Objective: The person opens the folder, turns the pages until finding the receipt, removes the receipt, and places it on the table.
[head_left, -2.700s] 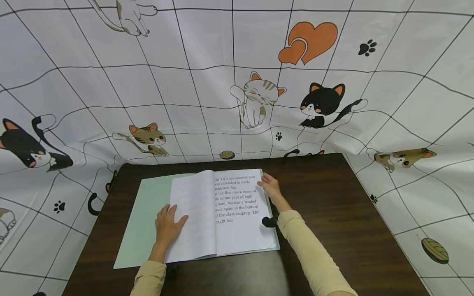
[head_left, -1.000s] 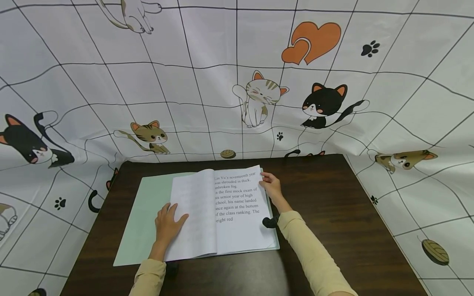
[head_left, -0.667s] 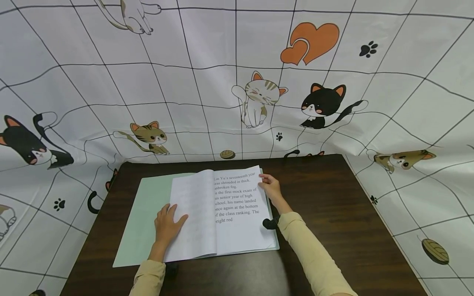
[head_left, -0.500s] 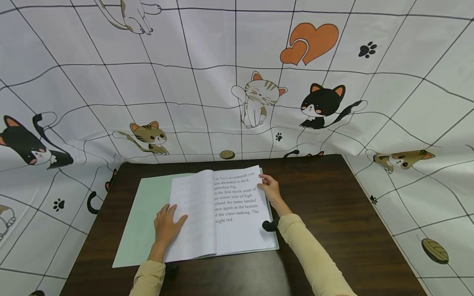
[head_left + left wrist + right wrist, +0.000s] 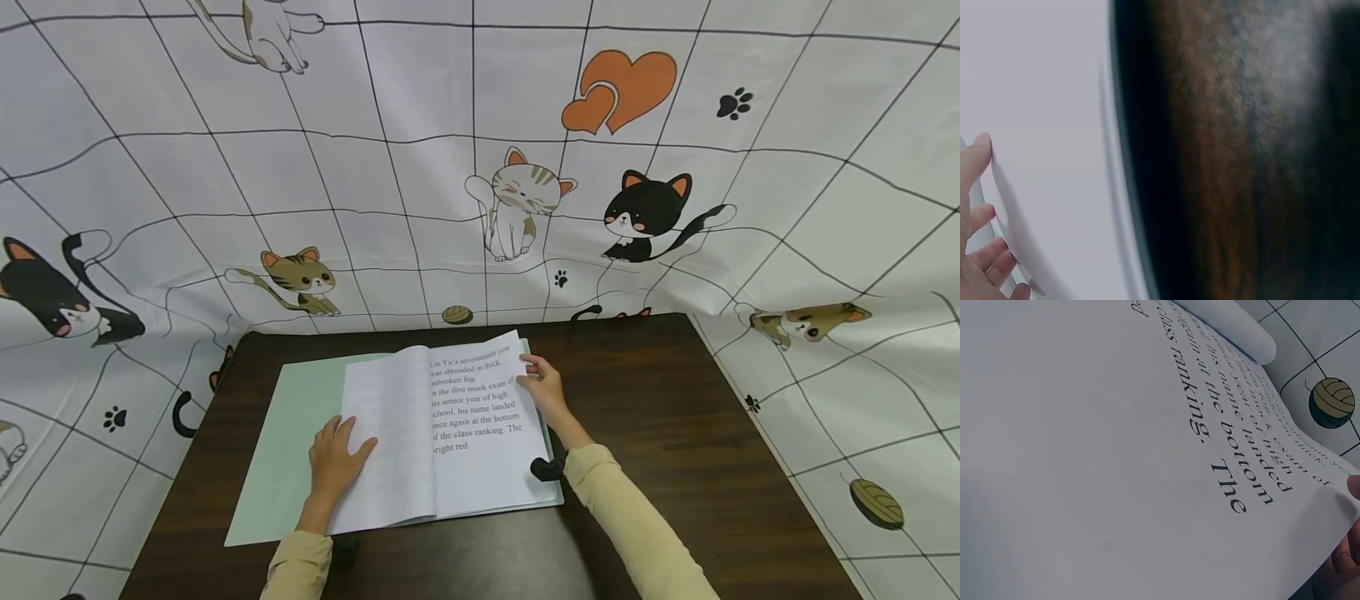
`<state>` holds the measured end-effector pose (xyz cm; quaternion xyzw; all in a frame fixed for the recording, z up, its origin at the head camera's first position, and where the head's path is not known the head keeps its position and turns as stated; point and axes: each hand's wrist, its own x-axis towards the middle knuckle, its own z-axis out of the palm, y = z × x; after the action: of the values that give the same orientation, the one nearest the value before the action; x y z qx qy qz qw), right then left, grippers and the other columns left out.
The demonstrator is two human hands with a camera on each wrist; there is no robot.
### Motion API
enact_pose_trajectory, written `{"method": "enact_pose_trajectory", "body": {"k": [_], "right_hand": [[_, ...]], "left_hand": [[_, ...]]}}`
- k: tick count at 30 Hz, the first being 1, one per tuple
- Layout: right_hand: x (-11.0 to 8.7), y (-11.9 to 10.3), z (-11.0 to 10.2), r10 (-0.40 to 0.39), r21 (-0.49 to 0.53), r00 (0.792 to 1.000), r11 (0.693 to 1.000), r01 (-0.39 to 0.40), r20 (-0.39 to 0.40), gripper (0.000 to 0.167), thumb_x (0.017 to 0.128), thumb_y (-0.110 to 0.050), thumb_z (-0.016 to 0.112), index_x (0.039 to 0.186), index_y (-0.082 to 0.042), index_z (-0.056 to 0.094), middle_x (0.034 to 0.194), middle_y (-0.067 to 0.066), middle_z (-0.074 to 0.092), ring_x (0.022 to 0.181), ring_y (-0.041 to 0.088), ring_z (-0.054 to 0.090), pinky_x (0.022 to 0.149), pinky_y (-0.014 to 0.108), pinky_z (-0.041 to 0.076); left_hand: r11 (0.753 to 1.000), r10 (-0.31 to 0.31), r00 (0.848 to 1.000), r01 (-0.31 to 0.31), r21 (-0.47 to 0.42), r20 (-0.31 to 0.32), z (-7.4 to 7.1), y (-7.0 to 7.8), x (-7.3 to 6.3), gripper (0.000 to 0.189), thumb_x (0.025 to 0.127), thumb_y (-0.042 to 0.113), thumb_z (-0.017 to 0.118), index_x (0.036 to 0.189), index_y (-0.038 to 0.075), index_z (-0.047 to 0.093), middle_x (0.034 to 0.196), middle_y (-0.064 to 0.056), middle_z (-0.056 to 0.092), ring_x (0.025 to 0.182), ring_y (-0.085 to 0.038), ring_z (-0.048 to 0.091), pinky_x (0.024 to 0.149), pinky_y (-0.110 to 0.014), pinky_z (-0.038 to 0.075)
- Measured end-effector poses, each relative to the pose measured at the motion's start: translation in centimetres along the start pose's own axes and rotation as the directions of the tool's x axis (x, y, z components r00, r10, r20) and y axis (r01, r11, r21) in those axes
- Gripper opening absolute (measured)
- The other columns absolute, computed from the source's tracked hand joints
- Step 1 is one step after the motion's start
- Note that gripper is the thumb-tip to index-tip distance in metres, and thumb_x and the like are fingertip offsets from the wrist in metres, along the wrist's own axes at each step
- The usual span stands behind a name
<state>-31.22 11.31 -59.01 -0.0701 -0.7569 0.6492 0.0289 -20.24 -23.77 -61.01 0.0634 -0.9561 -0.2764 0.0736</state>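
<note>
An open book (image 5: 390, 450) with white pages and a pale green cover (image 5: 288, 442) lies on the dark wooden table. Its right page (image 5: 487, 479) bears large black print; the left one looks blank. My left hand (image 5: 333, 462) rests with spread fingers on the left pages' outer edge, and those fingers (image 5: 982, 215) touch that edge in the left wrist view. At the upper right, my right hand (image 5: 545, 392) pinches the outer edge of the right page, whose top corner stands lifted. The right wrist view shows that page bowed up, with part of the hand (image 5: 1341, 556) at its edge.
The brown table (image 5: 660, 467) extends to the right of the book and in front of it. A white cloth (image 5: 420, 183) with black grid lines and printed cats hangs behind and along both sides. A black wrist strap piece (image 5: 546, 470) hangs over the right page.
The top right corner of the right page has risen, and my right hand has shifted slightly left with its edge. My left hand has stayed on the left pages. The head view has shifted a little.
</note>
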Motion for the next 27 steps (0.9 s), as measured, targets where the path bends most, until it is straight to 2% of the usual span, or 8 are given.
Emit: {"method": "enact_pose_trajectory", "body": {"k": [9,16,22,27], "right_hand": [[-1.0,-0.8,0.3,-0.039,-0.020,0.999,0.999,0.039,0.014,0.043,0.083,0.005,0.063,0.125,-0.006,0.064,0.109,0.020,0.062,0.080,0.012,0.061,0.068,0.019,0.048],[-1.8,-1.1,0.0,-0.104,-0.006,0.993,0.995,0.104,0.064,0.044,0.082,0.009,0.062,0.125,0.000,0.062,0.108,0.022,0.060,0.073,0.008,0.055,0.066,0.017,0.046],[-3.8,-3.3,-0.7,-0.146,0.034,0.985,0.989,0.143,0.089,0.044,0.080,0.015,0.058,0.124,0.010,0.059,0.106,0.031,0.058,0.070,0.011,0.052,0.063,0.016,0.044],[-4.8,-4.0,-1.0,-0.144,0.042,0.985,0.989,0.141,0.100,0.044,0.081,0.014,0.058,0.125,0.010,0.058,0.108,0.033,0.058,0.069,0.009,0.053,0.064,0.014,0.045]], "left_hand": [[1.000,-0.002,1.000,0.002,-0.003,-0.003,0.1,-0.3,-0.1,0.063,0.088,0.028,0.070,0.136,-0.006,0.049,0.144,-0.032,0.039,0.130,-0.050,0.037,0.104,-0.066,0.029],[1.000,0.005,1.000,-0.005,-0.007,-0.015,0.1,-0.2,-0.1,0.062,0.087,0.029,0.070,0.135,-0.006,0.051,0.143,-0.032,0.040,0.130,-0.050,0.037,0.102,-0.067,0.030],[1.000,0.010,1.000,-0.010,-0.007,-0.012,0.1,-0.2,0.0,0.062,0.087,0.029,0.070,0.135,-0.006,0.050,0.144,-0.032,0.039,0.130,-0.050,0.037,0.103,-0.067,0.029],[1.000,0.013,1.000,-0.014,-0.009,-0.023,0.1,-0.3,-0.1,0.061,0.087,0.029,0.070,0.134,-0.005,0.051,0.143,-0.032,0.040,0.128,-0.050,0.038,0.101,-0.067,0.030]]}}
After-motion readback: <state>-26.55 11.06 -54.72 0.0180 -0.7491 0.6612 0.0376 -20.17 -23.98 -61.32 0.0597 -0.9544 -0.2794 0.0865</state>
